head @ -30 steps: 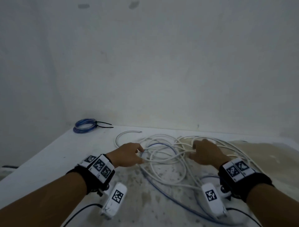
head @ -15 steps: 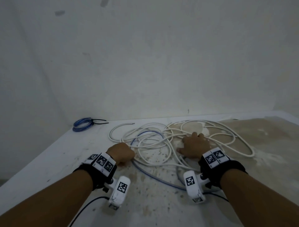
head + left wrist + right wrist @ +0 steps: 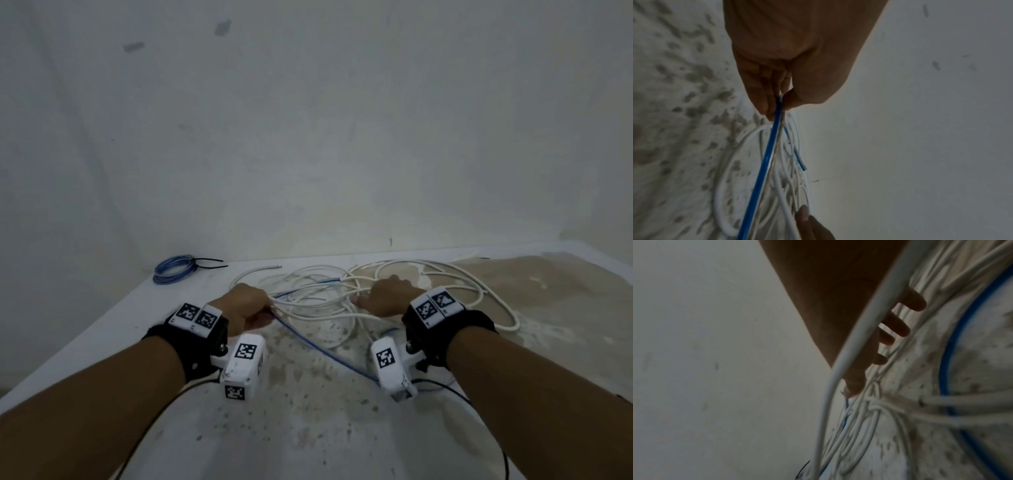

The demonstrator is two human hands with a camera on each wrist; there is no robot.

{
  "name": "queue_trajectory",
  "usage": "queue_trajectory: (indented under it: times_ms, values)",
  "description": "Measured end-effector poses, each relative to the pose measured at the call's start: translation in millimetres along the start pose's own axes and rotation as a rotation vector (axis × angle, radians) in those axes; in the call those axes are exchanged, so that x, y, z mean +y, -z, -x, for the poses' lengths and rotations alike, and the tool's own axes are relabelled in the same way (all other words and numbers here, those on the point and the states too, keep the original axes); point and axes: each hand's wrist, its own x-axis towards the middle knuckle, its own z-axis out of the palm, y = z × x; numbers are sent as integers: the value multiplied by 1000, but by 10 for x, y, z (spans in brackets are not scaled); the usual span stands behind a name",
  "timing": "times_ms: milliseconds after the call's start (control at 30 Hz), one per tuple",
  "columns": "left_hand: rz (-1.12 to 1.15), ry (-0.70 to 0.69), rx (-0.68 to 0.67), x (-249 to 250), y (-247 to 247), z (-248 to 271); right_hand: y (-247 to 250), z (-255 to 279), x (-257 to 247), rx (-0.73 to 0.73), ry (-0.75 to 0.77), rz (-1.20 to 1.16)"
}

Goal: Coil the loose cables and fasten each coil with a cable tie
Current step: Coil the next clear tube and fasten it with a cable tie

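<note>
A tangle of loose white cables (image 3: 342,301) lies on the stained white table (image 3: 102,329), and a loose blue cable (image 3: 325,353) runs through it toward me. My left hand (image 3: 253,306) grips the tangle at its left edge. The left wrist view shows the left hand (image 3: 780,102) pinching the blue cable (image 3: 764,162) and several white strands between thumb and fingers. My right hand (image 3: 385,296) lies palm down on the right half of the tangle. In the right wrist view its fingers (image 3: 898,327) are spread straight over the white cables (image 3: 869,423).
A coiled blue cable (image 3: 171,270), fastened with a black cable tie (image 3: 209,263), lies at the table's far left corner by the wall. The table's right part is stained brown. A thick white cable (image 3: 849,353) crosses close before the right wrist camera.
My left hand went from reaching with open fingers to gripping the blue and white strands at the tangle's left edge. The right hand has stayed on the tangle.
</note>
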Motion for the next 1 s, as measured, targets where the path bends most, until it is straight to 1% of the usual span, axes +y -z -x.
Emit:
queue_trajectory:
  times_ms: [33,67,100,133,167,200,233,267,300,400,467,500,567,600,667,733,800,833,900,933,967,1000]
  values:
    - [37,-21,6,87,45,14,44,34,-100,105,52,-70]
    - [85,-43,7,187,95,36,92,80,-228,202,138,-184]
    - [139,-66,7,303,145,66,142,138,-367,257,255,-292]
    - [197,-95,10,420,198,97,216,229,-515,233,373,-370]
    - [250,-128,17,536,254,139,278,311,-651,161,458,-391]
    - [289,-165,27,643,320,184,332,390,-762,63,509,-370]
    - [310,-209,46,745,386,233,336,383,-806,-21,524,-345]
    - [316,-254,78,835,463,283,346,382,-822,-57,507,-312]
    - [304,-295,118,918,547,337,359,358,-791,-24,480,-257]
    - [199,-362,218,1079,810,475,467,269,-547,153,351,-147]
    - [129,-368,228,1134,929,533,577,248,-345,238,266,-109]
    - [99,-371,230,1149,961,544,635,245,-251,256,222,-98]
    - [75,-392,242,1194,997,551,746,258,-128,270,165,-87]
    - [77,-416,255,1231,1007,550,788,278,-88,266,157,-126]
    - [98,-482,309,1326,1043,545,821,294,-2,218,137,-260]
    - [100,-529,349,1430,1064,551,789,356,136,178,75,-255]
    - [51,-542,380,1471,1104,544,721,430,291,143,-8,-121]
    - [-18,-537,386,1457,1112,526,689,475,357,131,-54,-27]
    - [-259,-514,368,1373,1062,494,646,553,439,123,-146,153]
    - [-371,-517,349,1306,998,487,652,579,450,141,-177,226]
    - [-437,-539,329,1236,919,486,682,598,434,183,-193,275]
    - [-454,-577,296,1164,829,491,727,611,391,246,-206,282]
